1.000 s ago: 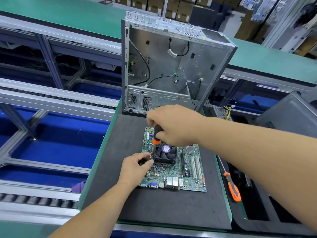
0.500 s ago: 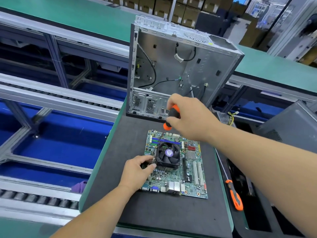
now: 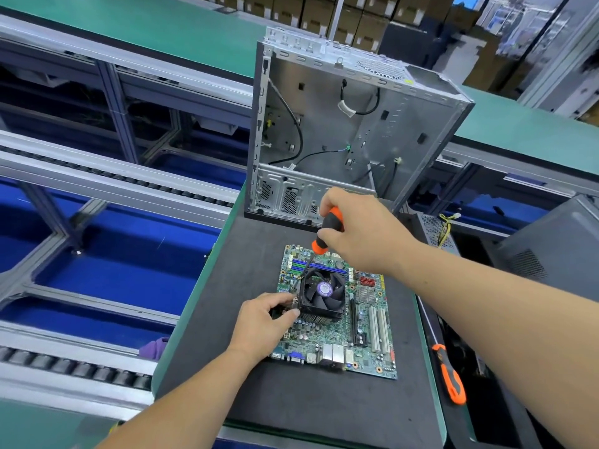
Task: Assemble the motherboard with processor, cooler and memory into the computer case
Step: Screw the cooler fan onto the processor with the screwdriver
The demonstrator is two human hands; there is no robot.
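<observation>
A green motherboard (image 3: 366, 338) lies flat on the dark mat (image 3: 227, 254), with a black fan cooler (image 3: 322, 291) mounted on it. My right hand (image 3: 359, 231) grips an orange-and-black screwdriver (image 3: 327, 230), its shaft slanting down to the cooler's far left corner. My left hand (image 3: 264, 322) rests on the board's left edge, its thumb and fingers pinching the cooler's near left corner. An open grey computer case (image 3: 350, 131) stands upright behind the board, loose cables hanging inside.
A second orange-handled screwdriver (image 3: 449, 375) lies to the right of the mat. Roller conveyor rails (image 3: 97, 176) and blue bays run along the left. A grey case panel (image 3: 557, 251) leans at the right, and a green belt (image 3: 194, 37) passes behind.
My right hand lifted the screwdriver from the cooler's near left corner and shifted it to the far left corner. My left hand stayed at the near left corner.
</observation>
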